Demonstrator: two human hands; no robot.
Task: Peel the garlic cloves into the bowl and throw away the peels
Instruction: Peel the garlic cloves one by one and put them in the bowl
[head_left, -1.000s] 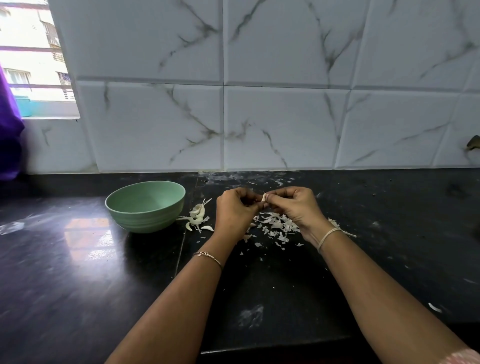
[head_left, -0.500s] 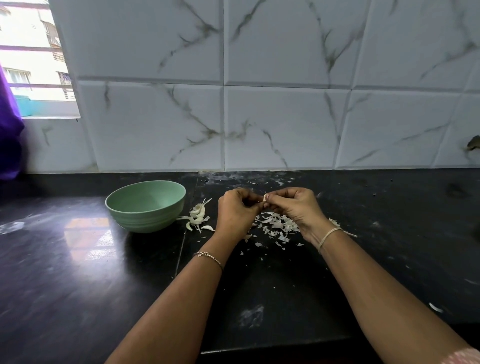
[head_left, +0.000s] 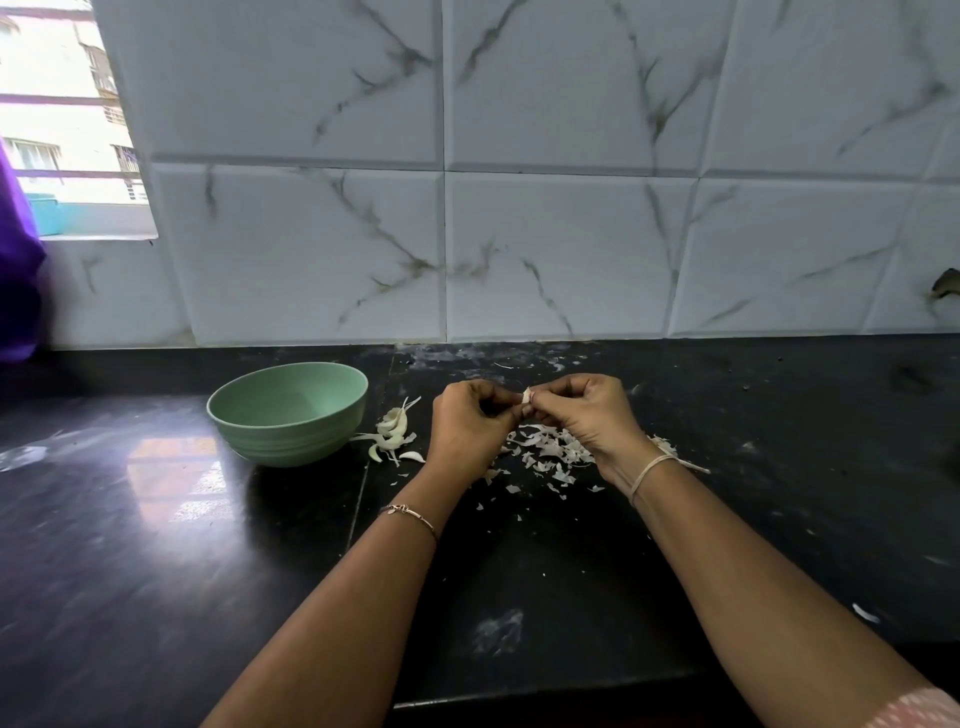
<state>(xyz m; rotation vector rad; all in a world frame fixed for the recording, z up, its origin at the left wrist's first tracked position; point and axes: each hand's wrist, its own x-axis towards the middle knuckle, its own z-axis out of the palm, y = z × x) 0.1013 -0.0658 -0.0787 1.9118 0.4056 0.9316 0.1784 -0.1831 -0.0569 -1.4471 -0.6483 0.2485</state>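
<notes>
Grip: left hand (head_left: 467, 426), right hand (head_left: 582, 415) pinching garlic clove (head_left: 526, 396), long axis upright, tip up

The black table (head_left: 156, 545) carries a green bowl (head_left: 288, 413) at left, garlic pieces (head_left: 392, 434) beside it, and scattered peels (head_left: 545, 452) right.

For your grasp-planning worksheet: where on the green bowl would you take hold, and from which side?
Pinch the bowl at its near rim, thumb inside, fingers outside, coming from above at the front. It stands upright and open, its round wall tapers to the base, and garlic lies close by its right side.
</notes>
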